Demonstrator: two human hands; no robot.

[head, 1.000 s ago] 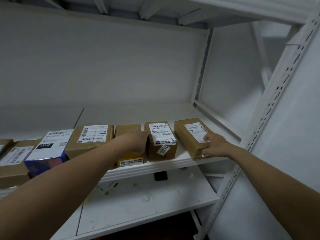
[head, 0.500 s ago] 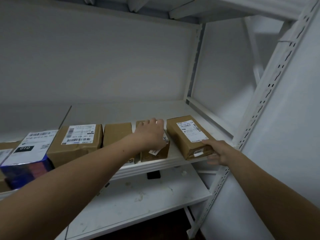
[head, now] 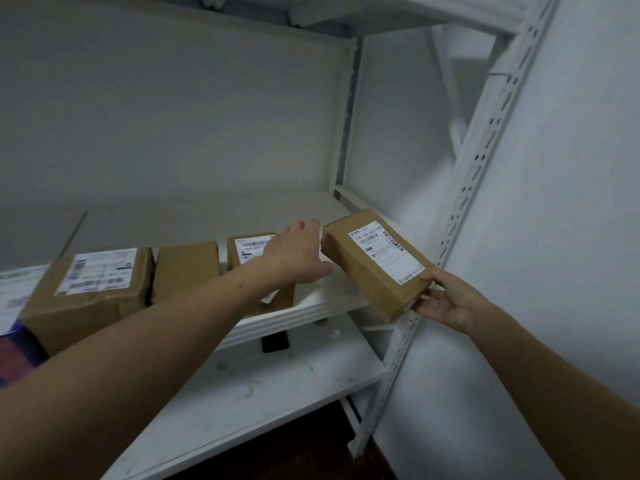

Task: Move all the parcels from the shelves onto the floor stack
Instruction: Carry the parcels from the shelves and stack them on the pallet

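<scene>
White shelf [head: 332, 301], grey wall [head: 173, 116], parcel [head: 367, 268] in right hand [head: 446, 303]

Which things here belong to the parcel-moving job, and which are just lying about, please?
Job: tilted parcel gripped by the right hand; small labelled parcel under the left hand; plain parcel; large labelled parcel; blue-sided parcel at the left edge.
Lying about: small black object and white scraps on the lower shelf.

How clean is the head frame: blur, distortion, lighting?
Head view: wide-angle bend slightly bows the shelf upright; the left-edge parcel is smeared, label unreadable; the held parcel in the right hand has a sharp label; light dim and flat, no glare.
</scene>
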